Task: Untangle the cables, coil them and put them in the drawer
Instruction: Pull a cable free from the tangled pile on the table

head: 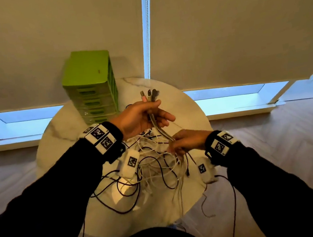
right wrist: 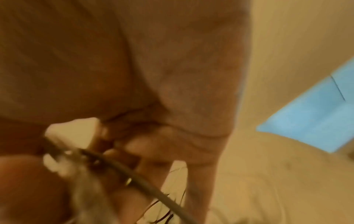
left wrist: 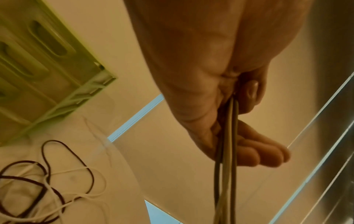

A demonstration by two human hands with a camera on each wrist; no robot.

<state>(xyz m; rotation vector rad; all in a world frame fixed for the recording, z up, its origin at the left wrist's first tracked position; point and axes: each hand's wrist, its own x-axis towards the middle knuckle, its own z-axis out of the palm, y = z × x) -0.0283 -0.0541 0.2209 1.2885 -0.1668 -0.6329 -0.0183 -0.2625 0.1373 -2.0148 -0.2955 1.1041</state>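
Note:
My left hand is raised above the round table and grips three grey cables side by side, their plugs sticking up past the fingers. In the left wrist view the thumb presses those cables against the palm. My right hand pinches the same cables lower down, just above a tangle of white and dark cables lying on the table. The right wrist view is blurred; it shows a grey cable running between the fingers. The green drawer unit stands at the table's back left, its drawers closed.
Dark cables hang off the table's front and right edges toward the wooden floor. Roller blinds and low windows lie behind the table. A loop of dark cable lies near the foot of the drawer unit.

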